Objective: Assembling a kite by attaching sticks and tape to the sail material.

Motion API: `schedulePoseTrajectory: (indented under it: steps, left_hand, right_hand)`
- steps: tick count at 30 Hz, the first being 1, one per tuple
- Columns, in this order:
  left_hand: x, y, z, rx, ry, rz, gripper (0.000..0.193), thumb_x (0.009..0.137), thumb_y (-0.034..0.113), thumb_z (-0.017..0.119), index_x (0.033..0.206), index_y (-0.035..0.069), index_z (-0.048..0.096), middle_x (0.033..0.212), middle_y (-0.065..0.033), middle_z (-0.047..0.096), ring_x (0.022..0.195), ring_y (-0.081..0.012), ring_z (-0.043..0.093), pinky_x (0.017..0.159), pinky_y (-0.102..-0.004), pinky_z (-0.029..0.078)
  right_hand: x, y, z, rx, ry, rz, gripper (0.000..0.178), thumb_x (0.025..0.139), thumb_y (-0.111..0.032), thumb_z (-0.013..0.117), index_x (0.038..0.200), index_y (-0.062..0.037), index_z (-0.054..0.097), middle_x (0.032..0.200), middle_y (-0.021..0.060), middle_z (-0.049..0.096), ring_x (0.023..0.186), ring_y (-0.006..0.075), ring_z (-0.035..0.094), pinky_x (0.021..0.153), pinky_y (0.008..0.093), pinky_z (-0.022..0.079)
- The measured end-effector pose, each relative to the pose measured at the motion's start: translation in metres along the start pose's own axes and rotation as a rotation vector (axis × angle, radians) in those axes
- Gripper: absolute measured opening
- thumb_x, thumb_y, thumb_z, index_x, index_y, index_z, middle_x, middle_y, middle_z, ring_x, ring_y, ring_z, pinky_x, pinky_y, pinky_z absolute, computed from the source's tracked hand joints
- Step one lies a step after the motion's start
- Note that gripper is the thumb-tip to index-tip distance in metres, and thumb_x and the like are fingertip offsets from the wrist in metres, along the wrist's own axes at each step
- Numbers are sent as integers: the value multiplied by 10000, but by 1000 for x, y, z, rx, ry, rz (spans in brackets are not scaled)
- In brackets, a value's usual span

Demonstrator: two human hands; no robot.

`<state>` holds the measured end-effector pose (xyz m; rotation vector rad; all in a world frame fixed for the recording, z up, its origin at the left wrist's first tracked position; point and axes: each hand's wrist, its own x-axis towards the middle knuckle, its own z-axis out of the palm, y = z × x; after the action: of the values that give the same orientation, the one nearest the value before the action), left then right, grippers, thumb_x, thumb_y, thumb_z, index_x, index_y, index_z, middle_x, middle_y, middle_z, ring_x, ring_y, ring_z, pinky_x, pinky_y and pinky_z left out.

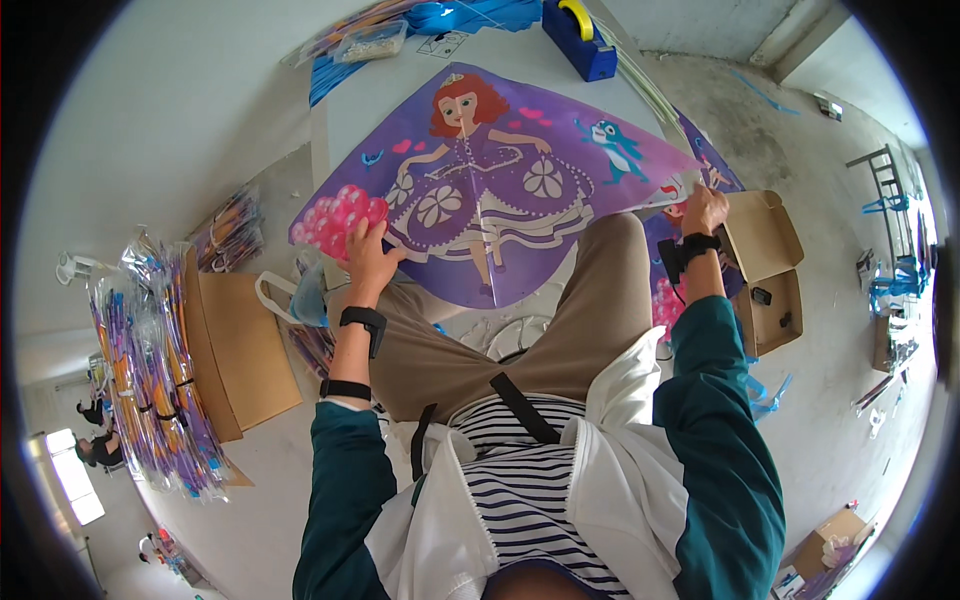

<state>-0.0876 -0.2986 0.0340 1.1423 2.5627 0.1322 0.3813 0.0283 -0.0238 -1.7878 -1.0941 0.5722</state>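
Observation:
A purple diamond-shaped kite (540, 240) printed with a red-haired figure in a gown lies spread over my lap and the white tabletop beyond. My left hand (372, 262) rests on its lower left edge by the printed pink cluster, fingers stretched over the sheet and thumb apart. At the kite's right tip, my right hand (706, 208) is closed, fingers pinched together at the edge. Just what lies between those fingertips is partly hidden. More printed purple sheets (664, 250) hang beneath and beside the right hand.
On the white table (400, 95) are a blue tape dispenser (590, 50), a clear tub of small pieces (372, 42) and blue strips (470, 15). An open cardboard box (770, 270) stands at right. Bundled wrapped kites (160, 370) lean by a carton (240, 345) at left.

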Motion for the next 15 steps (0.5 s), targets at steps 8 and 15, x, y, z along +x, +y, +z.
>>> schedulePoseTrajectory:
  steps: [8, 15]
  left_hand:
    - [80, 59, -35, 121, 348, 389, 601, 932, 331, 642, 1443, 84, 443, 1551, -98, 376, 1446, -337, 316, 1097, -692, 261]
    - [158, 81, -1, 111, 341, 514, 799, 919, 562, 567, 1537, 129, 302, 1612, -77, 266, 1492, -281, 230, 1127, -694, 191]
  right_hand:
    - [-86, -115, 99, -392, -313, -1050, 493, 912, -367, 632, 1310, -84, 563, 1392, 136, 522, 1290, 343, 469, 1057, 489, 373]
    - [-158, -154, 209, -560, -655, -1217, 824, 911, -609, 551, 1518, -89, 353, 1591, 130, 292, 1495, 332, 199, 1192, 553, 163]
